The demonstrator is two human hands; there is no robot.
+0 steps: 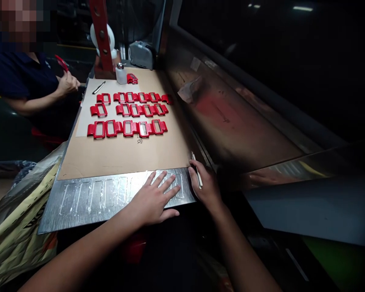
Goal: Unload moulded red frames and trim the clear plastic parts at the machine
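My left hand [155,198] lies flat with fingers spread on the bare metal strip [53,209] at the near edge of the table. Under and beside it, clear film with a row of rectangular outlines [106,192] covers the metal. My right hand [205,184] is closed around a slim off-white knife-like tool [198,178], held at the table's right edge, its front end pointing away from me. Beyond both hands, several red frames with rectangular openings [128,128] lie in three rows on cardboard [109,158] and a pale sheet [84,117].
Across the left side, a co-worker's hand [67,83] holds a red piece [61,63]. A utility knife [99,87], a pump bottle [121,74] and stacked red pieces [132,78] lie farther back. A red upright post [101,36] stands there. Dark machinery [231,101] borders the right.
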